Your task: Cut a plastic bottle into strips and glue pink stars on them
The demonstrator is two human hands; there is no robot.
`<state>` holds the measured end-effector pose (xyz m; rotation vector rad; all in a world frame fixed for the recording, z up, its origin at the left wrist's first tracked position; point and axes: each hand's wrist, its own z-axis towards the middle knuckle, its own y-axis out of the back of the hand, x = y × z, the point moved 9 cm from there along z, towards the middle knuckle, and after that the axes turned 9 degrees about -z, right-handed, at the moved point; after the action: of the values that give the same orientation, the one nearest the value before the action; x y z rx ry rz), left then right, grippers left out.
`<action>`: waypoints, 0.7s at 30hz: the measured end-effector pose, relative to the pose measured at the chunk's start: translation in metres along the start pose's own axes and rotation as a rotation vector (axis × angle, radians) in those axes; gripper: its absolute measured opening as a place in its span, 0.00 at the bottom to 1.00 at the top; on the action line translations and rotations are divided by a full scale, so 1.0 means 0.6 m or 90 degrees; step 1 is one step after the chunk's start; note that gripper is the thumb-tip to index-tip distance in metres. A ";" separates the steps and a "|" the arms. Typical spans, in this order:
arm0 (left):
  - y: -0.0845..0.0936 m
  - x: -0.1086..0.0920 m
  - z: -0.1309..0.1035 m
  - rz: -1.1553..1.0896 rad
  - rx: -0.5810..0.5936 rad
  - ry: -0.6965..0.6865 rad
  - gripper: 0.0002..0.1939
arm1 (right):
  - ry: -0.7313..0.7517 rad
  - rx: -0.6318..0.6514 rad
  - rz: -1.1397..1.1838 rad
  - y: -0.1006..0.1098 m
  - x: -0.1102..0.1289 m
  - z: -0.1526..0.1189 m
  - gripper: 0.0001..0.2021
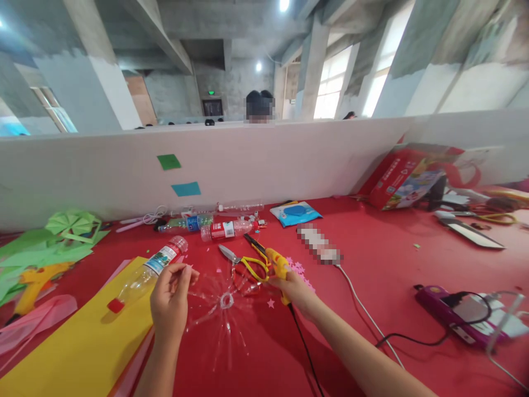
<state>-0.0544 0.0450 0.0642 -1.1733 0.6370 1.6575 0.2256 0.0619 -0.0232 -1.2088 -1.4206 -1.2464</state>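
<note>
My right hand (289,288) grips a yellow glue gun (278,263), whose black cord runs toward the near edge. My left hand (171,295) is closed in a pinch, with a tiny pink piece (190,267) at its fingertips. Between the hands, a clear plastic bottle cut into spread strips (226,300) lies on the red table (355,353). Just beyond it are scissors with yellow handles (255,269). Several small pink stars (301,270) are heaped beside the glue gun, and a single pink star (271,303) lies nearer me.
A clear bottle with a red cap (138,278) rests on yellow sheets (78,344). More bottles (225,230) and a blue wipes packet (295,213) lie toward the white partition (248,165). A second glue gun (35,284) is at left; a purple power strip (458,317) at right.
</note>
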 end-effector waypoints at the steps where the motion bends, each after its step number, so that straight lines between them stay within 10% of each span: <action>1: 0.002 0.006 0.004 0.004 0.010 0.004 0.11 | 0.004 -0.001 -0.015 -0.008 0.000 0.006 0.09; 10: -0.056 0.058 -0.014 0.053 0.240 0.097 0.11 | 0.049 -0.052 -0.081 -0.023 0.019 0.049 0.11; 21: -0.046 0.081 -0.011 0.024 0.116 0.132 0.12 | -0.038 0.012 -0.057 -0.009 0.000 0.009 0.05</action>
<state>-0.0298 0.0705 0.0205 -1.2146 0.9260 1.4847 0.2205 0.0670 -0.0247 -1.1894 -1.5412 -1.2641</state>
